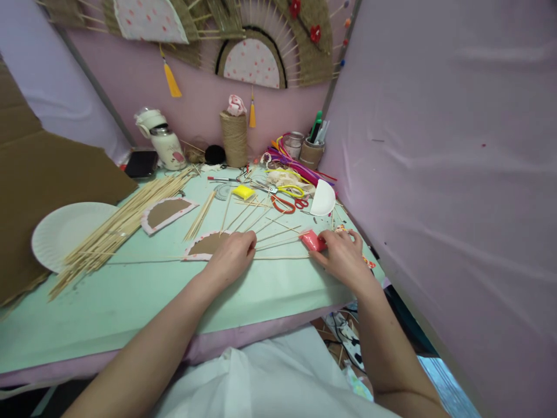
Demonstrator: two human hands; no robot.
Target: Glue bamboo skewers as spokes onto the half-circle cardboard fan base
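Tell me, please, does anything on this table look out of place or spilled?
Mildly, yes: the bundle of sticks lies partly over the paper plate at the left, rather than beside it, and colourful strands sprawl untidily by the jar at the back right. I see no spill.

Both forearms (169,328) are bare — the garment (282,374) worn is white, creased.

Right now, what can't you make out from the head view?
All in the head view:
- Near half-circle card: right part, hidden by the left hand.
- Left fingertips' grip: hidden behind that hand.
- Red packet: right end, covered by the right hand.
- Brown cardboard: cut off by the left edge.
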